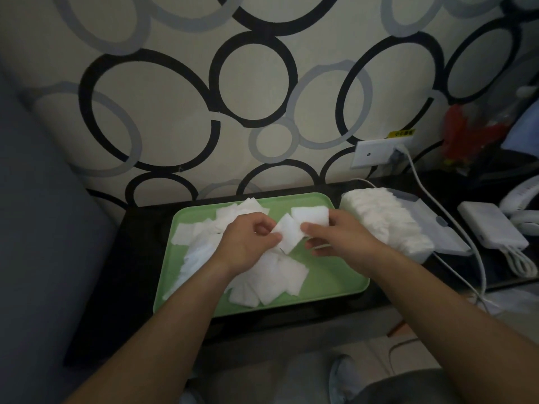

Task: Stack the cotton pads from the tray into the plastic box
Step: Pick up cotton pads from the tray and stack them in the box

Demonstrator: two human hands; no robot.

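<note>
Cotton pads [262, 275], the white square kind, are lying in a loose heap across the left and middle of the light green plastic tray [335, 282], which is sitting on the black table [140, 258]. We're pinching a single pad [288, 239] between the thumb and forefinger of our left hand [248, 243], just above the heap. Our right hand [344, 237] is gripping a small stack of pads [310, 215], fingers curled round it, thumb touching the single pad too. Just right of the tray, the clear plastic box [449, 237] is already holding a tightly packed row of pads [385, 221]. Further right, a white power bank [493, 225] is lying on the table, and a white cable [482, 275] is running up to the white wall socket [376, 154].
</note>
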